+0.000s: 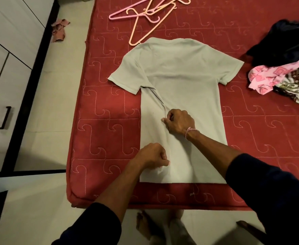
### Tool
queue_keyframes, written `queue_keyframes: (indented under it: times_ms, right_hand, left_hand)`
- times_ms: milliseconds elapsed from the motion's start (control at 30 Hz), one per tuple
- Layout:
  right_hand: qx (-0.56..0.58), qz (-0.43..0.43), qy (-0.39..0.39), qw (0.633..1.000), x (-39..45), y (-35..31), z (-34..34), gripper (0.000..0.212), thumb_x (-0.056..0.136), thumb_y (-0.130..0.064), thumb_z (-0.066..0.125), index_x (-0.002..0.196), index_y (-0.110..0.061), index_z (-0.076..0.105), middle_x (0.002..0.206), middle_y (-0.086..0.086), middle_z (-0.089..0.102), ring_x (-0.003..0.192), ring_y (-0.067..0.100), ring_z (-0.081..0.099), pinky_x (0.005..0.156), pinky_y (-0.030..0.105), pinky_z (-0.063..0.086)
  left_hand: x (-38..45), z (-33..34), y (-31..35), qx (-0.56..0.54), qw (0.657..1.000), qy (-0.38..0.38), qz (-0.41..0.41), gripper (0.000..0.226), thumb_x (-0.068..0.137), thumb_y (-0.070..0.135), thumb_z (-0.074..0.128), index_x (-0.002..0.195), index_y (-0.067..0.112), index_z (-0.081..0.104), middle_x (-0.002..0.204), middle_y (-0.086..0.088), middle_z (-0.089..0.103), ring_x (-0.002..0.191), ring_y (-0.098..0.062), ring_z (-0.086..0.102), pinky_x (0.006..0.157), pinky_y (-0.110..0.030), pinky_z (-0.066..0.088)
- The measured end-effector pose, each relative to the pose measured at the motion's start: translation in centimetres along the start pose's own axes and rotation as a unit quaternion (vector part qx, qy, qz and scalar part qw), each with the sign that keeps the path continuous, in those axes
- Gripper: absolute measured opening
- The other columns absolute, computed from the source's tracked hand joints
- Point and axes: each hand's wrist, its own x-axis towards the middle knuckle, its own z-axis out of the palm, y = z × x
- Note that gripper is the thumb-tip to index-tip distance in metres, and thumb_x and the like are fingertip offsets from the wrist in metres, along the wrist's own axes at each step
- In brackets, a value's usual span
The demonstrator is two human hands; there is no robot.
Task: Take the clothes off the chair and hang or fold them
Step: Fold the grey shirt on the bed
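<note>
shirt: pale grey-green short-sleeve shirt (184,82) lies flat, back up, on the red quilted mattress (109,121), collar end toward 12 o'clock, hem toward 6 o'clock near the mattress front edge. Its left side is folded inward, and a diagonal crease runs from the left armpit down toward the hem.
left hand: left hand (153,157) sits on the shirt's lower left part, at about 7 o'clock from shirt centre. Fingers are curled tight and pinch a bit of cloth close to the hem.
right hand: right hand (179,122) is at 12 o'clock from the left one, near shirt centre. Thumb and fingers grasp the folded edge of the fabric. A pink-white thread band (189,132) is on the wrist.
sleeves: both forearms come in from 6 o'clock in dark blue sleeves (272,188).
hangers: 3 or so plastic hangers (145,20), pink and peach, tangled on the mattress at 12 o'clock, the lowest one touching the shirt's collar end.
clothes pile: dark garment (285,43) plus pink patterned cloth (269,76) heaped on the mattress at 2 o'clock, apart from the shirt's right sleeve.
floor: a small crumpled reddish cloth (59,30) lies on the pale tiles at 10 o'clock, beside the white wardrobe (5,55) with black trim.
feet: bare feet (145,225) at 6 o'clock, just below the mattress edge.
</note>
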Motion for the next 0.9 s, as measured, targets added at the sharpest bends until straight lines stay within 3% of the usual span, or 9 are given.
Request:
queue_keyframes:
  times_ms: [67,133,233,300,400,500,633,800,900]
  right_hand:
    - [-0.013,-0.012,0.008,1.0,-0.9,0.2,0.3,0.025,0.089,-0.049,0.064,0.089,-0.024,0.059,0.09,-0.001,0.07,0.089,0.027,0.065,0.071,0.036,0.05]
    - [-0.023,-0.031,0.034,0.999,-1.8,0.4,0.3,0.024,0.092,-0.041,0.064,0.102,-0.021,0.054,0.098,0.002,0.069,0.092,0.031,0.063,0.07,0.036,0.044]
    - [-0.07,-0.096,0.053,0.991,-3.0,0.7,0.4,0.023,0.096,-0.035,0.057,0.113,-0.022,0.047,0.101,0.006,0.066,0.089,0.037,0.061,0.069,0.039,0.045]
    - [-0.112,-0.124,0.018,0.986,-3.6,0.8,0.7,0.022,0.101,-0.035,0.046,0.121,-0.027,0.045,0.107,0.007,0.063,0.089,0.038,0.062,0.073,0.042,0.05]
    - [-0.148,-0.123,-0.012,0.981,-3.9,0.8,0.8,0.027,0.104,-0.038,0.037,0.129,-0.028,0.043,0.112,0.008,0.062,0.089,0.038,0.062,0.076,0.043,0.051]
    - [-0.14,-0.113,-0.019,0.983,-3.5,0.4,0.4,0.029,0.103,-0.037,0.039,0.129,-0.026,0.044,0.112,0.009,0.062,0.093,0.037,0.061,0.074,0.039,0.045]
    - [-0.141,-0.096,-0.02,0.985,-2.7,-0.8,0.1,0.024,0.098,-0.037,0.046,0.118,-0.025,0.05,0.109,0.01,0.066,0.094,0.037,0.062,0.071,0.036,0.041]
    - [-0.151,-0.081,-0.011,0.985,0.2,-3.3,-0.5,0.024,0.093,-0.042,0.053,0.103,-0.022,0.063,0.106,0.012,0.067,0.096,0.037,0.064,0.074,0.036,0.044]
    - [-0.121,-0.103,0.007,0.987,2.8,-4.8,-0.8,0.023,0.092,-0.037,0.055,0.107,-0.022,0.062,0.105,0.01,0.068,0.095,0.035,0.064,0.07,0.034,0.043]
  left_hand:
    - [-0.5,0.5,-0.4,0.108,0.989,0.094,0.035,0.042,0.072,0.053,0.078,0.092,0.018,0.065,0.091,0.005,0.065,0.087,-0.014,0.059,0.071,-0.032,0.047]
    - [-0.9,1.2,-0.9,0.223,0.956,0.172,0.078,0.082,0.06,0.075,0.069,0.116,0.017,0.054,0.116,-0.002,0.051,0.108,-0.02,0.044,0.087,-0.035,0.044]
    - [-1.3,2.5,-2.1,0.305,0.939,0.141,0.078,0.134,0.054,0.094,0.044,0.154,0.01,0.015,0.158,-0.018,0.011,0.146,-0.037,0.009,0.12,-0.05,0.019]
    - [-1.6,3.4,-3.0,0.318,0.936,0.128,0.078,0.141,0.056,0.099,0.033,0.157,0.009,-0.007,0.162,-0.02,-0.018,0.149,-0.038,-0.019,0.122,-0.056,-0.002]
    - [-2.1,4.1,-4.0,0.302,0.941,0.131,0.074,0.141,0.059,0.101,0.029,0.156,0.009,-0.014,0.16,-0.019,-0.028,0.147,-0.035,-0.029,0.121,-0.057,-0.006]
    - [-2.4,3.5,-3.9,0.27,0.944,0.169,0.088,0.135,0.063,0.098,0.034,0.157,0.006,0.004,0.164,-0.019,-0.004,0.152,-0.035,-0.005,0.123,-0.054,0.003]
    - [-1.6,0.5,-3.5,0.152,0.949,0.264,0.086,0.101,0.076,0.08,0.045,0.143,0.005,0.039,0.147,-0.012,0.042,0.135,-0.028,0.037,0.115,-0.042,0.032]
    - [1.1,-4.7,-4.1,-0.051,0.939,0.338,0.031,0.053,0.087,0.043,0.069,0.124,0.007,0.056,0.12,-0.009,0.057,0.111,-0.024,0.05,0.096,-0.038,0.045]
    - [3.5,-8.4,-4.0,-0.306,0.883,0.351,-0.054,0.042,0.088,0.031,0.074,0.12,0.01,0.056,0.111,-0.005,0.063,0.098,-0.018,0.062,0.088,-0.035,0.055]
